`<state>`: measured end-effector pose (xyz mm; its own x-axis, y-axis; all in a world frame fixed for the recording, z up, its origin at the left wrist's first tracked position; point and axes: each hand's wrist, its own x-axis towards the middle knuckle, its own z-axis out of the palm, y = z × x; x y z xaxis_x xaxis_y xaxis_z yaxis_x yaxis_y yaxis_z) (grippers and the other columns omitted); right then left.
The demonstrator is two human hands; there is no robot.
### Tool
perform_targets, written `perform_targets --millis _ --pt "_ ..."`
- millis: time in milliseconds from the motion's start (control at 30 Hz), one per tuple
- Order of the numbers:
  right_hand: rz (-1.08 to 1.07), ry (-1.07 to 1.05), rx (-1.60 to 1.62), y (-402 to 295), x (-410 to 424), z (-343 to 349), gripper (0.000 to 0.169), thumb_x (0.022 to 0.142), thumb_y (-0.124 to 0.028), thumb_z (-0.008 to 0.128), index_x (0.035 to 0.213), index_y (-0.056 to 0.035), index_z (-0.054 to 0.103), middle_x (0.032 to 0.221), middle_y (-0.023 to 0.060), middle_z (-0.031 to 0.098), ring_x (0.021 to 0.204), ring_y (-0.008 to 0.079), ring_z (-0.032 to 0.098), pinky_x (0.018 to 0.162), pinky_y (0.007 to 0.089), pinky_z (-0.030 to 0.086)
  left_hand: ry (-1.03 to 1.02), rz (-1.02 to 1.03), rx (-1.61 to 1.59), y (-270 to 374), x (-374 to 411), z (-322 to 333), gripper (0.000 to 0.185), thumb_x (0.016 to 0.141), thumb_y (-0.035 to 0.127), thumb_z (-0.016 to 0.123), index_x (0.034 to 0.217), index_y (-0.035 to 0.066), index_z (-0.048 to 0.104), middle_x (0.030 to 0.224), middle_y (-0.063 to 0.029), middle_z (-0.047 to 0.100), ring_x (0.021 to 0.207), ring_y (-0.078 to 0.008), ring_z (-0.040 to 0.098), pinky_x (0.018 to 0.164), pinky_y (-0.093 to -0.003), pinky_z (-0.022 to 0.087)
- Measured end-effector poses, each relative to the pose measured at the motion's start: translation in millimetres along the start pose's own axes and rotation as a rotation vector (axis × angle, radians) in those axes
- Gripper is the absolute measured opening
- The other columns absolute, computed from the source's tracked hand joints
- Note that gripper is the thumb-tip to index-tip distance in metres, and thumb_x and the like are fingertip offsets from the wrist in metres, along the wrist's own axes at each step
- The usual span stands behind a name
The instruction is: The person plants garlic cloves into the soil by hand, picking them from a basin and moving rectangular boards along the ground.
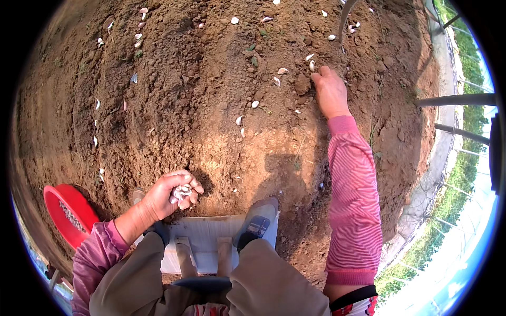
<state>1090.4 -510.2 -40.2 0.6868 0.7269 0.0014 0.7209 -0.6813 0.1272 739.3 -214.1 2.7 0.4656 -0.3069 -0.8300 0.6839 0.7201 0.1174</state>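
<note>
My left hand (166, 194) is curled palm up around a small bunch of garlic cloves (182, 192), above the soil in front of my feet. Stretched forward, my right hand (332, 93) has its fingertips down at the soil. A pale garlic clove (312, 65) lies right beside those fingertips; whether the fingers pinch anything is hidden. Just beyond it sits another clove (309, 57). To the left of the hand, two cloves (282, 71) (276, 81) rest on the brown tilled soil (205, 102), near a large clod (302, 85).
More cloves (238, 120) lie scattered in rough rows. A red plastic basin (85, 203) holding cloves stands at left. Between my shoes (259, 219) is a pale board (207, 229) under a low seat's wooden legs (224, 254). Metal poles (454, 100) rise along the right edge.
</note>
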Motion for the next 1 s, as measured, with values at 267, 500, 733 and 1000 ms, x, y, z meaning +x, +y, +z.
perform_targets --millis 267,500,733,1000 --pt "0.331 0.034 0.429 -17 -31 -23 0.015 0.091 -0.013 0.063 0.104 -0.0095 0.068 0.096 0.0095 0.066 0.088 0.0306 0.065 0.078 0.0416 0.052 0.015 -0.015 -0.001 -6 -2 -3 0.019 0.095 0.018 0.053 0.093 0.000 0.060 0.094 -0.0224 0.067 0.069 -0.0245 0.065 0.046 -0.0279 0.049" --pt "0.289 0.200 0.651 -25 -8 -22 0.014 0.089 -0.014 0.065 0.101 -0.0116 0.071 0.120 0.0116 0.065 0.098 0.0320 0.065 0.088 0.0379 0.051 -0.004 -0.055 0.011 -7 4 7 0.018 0.095 0.017 0.055 0.094 0.000 0.060 0.093 -0.0204 0.067 0.069 -0.0220 0.066 0.047 -0.0269 0.049" --pt "0.133 -0.254 0.396 -33 -1 -22 0.015 0.085 -0.010 0.065 0.094 -0.0092 0.076 0.127 0.0116 0.060 0.114 0.0358 0.054 0.096 0.0414 0.045 -0.005 -0.067 0.032 -9 10 13 0.015 0.093 0.016 0.056 0.091 0.001 0.059 0.093 -0.0221 0.066 0.069 -0.0252 0.065 0.044 -0.0283 0.048" --pt "0.271 -0.249 0.756 -23 -76 -84 0.019 0.087 -0.010 0.065 0.104 -0.0049 0.071 0.115 0.0129 0.067 0.096 0.0278 0.067 0.084 0.0383 0.051 0.016 -0.051 -0.021 -12 5 -3 0.015 0.094 0.016 0.056 0.093 0.001 0.059 0.095 -0.0226 0.067 0.070 -0.0258 0.066 0.046 -0.0279 0.049"
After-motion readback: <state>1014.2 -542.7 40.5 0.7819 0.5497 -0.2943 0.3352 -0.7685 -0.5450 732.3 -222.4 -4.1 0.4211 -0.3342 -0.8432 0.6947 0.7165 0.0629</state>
